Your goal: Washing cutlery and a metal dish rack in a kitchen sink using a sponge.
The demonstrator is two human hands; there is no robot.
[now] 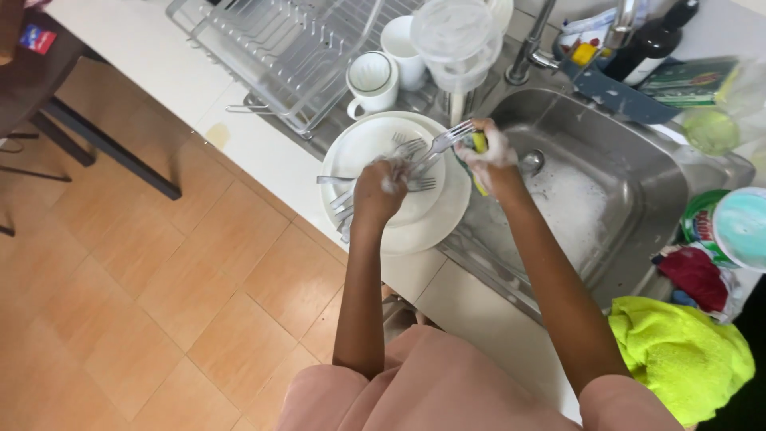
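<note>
Pink clothing fills the near edge; beyond it my left hand [381,187] grips forks [351,203] over the white plate [423,231]. Right hand [491,152], soapy, clamps a yellow sponge [479,144] on one fork [439,144] just right of that plate; I'd scrub tines to handle

White plates [415,231], silver forks [415,160], yellow sponge [479,144]

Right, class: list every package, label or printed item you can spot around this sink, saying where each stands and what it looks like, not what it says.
Dark bottle: behind the sink, upright, with a pale label.
Flat green packet: lying on the counter behind the sink, rectangular.
Round green tub: right of the sink, printed in green and red, beside a pale blue lid.
Small card: on the dark table top left, red and blue.
</note>
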